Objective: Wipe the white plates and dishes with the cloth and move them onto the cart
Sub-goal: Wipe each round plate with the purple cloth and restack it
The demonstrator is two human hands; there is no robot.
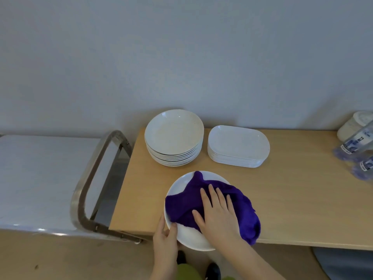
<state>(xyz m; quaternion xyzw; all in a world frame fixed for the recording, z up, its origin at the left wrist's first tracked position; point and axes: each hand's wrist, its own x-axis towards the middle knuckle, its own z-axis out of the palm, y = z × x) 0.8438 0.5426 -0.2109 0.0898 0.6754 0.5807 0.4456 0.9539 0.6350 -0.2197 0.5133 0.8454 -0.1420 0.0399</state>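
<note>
- The white plate (188, 237) being wiped lies at the near edge of the wooden table (292, 199), its near rim hanging a little over the edge, prob. so the hand can get under it.
- The purple cloth (212, 205) is spread over most of the plate and falls off its right side onto the table.
- The right hand (219, 215) lies flat on the cloth, fingers straight and a bit spread, pressing it down onto the plate; I judge this is the wiping step itself, w/ the palm giving the pressure.
- The left hand (166, 237) holds the plate's left rim, thumb on top and the other fingers under the rim; this seems to keep the plate from sliding or turning while the cloth rubs.
- Behind, near the wall, stands a stack of round deep plates (174, 138), and just beside it on the right a stack of oblong dishes (238, 146); both look not yet handled, so the task is prob. at its start.
- To the left of the table is the cart (40, 178) w/ a metal handle (94, 178); its top is white and no dish is visible on it.
- At the far right of the table lie plastic bottles (355, 146) and a whitish container (355, 126), blurred.
</note>
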